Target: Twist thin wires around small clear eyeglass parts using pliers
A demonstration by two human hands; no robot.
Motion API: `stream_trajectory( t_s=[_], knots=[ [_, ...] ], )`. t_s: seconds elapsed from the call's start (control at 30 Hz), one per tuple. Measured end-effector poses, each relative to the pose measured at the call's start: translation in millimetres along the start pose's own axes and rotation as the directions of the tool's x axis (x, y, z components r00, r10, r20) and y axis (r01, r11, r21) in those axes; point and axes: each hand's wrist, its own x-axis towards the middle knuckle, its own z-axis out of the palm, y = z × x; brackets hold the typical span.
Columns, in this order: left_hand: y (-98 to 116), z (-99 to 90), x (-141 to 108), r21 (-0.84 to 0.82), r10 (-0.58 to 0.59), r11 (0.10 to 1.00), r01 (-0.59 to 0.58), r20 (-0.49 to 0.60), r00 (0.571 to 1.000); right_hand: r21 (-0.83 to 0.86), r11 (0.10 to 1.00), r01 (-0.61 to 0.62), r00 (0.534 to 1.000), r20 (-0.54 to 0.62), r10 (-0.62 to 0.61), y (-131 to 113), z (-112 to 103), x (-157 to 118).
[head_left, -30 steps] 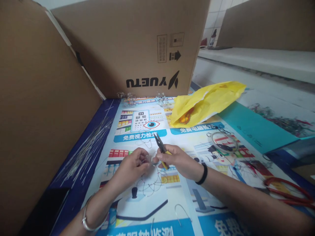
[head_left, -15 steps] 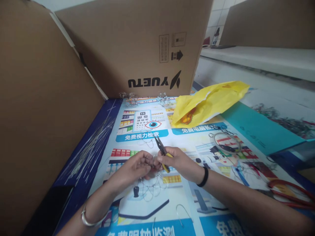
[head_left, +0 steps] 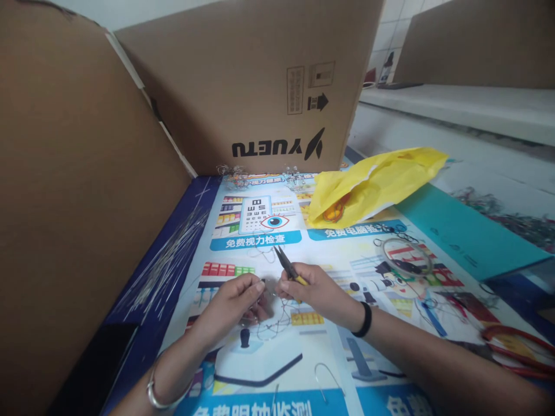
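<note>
My left hand (head_left: 240, 300) is closed, thumb against forefinger, on a thin bent wire (head_left: 274, 334) whose loops hang below and between both hands. In my right hand (head_left: 313, 284) is a pair of long-nose pliers (head_left: 289, 269) with yellow handles, its dark jaws pointing up and away. The right thumb and fingertips also come close to the wire; whether they pinch it I cannot make out. A bent piece of wire (head_left: 326, 378) lies on the printed sheet in front of me. Another faint wire shape (head_left: 265, 249) rests beyond the pliers' tips.
Straight wires (head_left: 167, 260) lie in a bundle at left, beside a cardboard wall (head_left: 243, 81). To the right are a yellow bag (head_left: 377, 182), a wire coil (head_left: 407, 257), red-handled scissors (head_left: 515, 344) and a teal board (head_left: 472, 231). Small wire pieces (head_left: 295, 176) sit at the back.
My left thumb has come up to the forefinger in a pinch, and the pliers have tilted in my right hand. The whole view has shifted slightly.
</note>
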Motion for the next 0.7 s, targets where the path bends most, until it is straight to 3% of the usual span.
stream_trajectory(
  t_s=[0.23,0.47,0.7],
  knots=[
    [-1.5,2.1,-4.0,0.202,0.114,0.973,-0.111,-0.007,0.993,-0.356,0.914,0.195,0.979,0.019,-0.202,-5.3,1.5,-3.6],
    [-0.2,2.7,-6.4,0.227,0.149,0.961,-0.159,0.061,0.987,-0.543,0.692,0.476,0.85,0.082,-0.52,-1.9,1.6,-3.6],
    [-0.7,0.9,-7.5,0.222,0.171,0.956,-0.192,0.109,0.979,-0.593,0.583,0.556,0.804,0.204,-0.559,-4.5,0.4,-4.6]
  ],
)
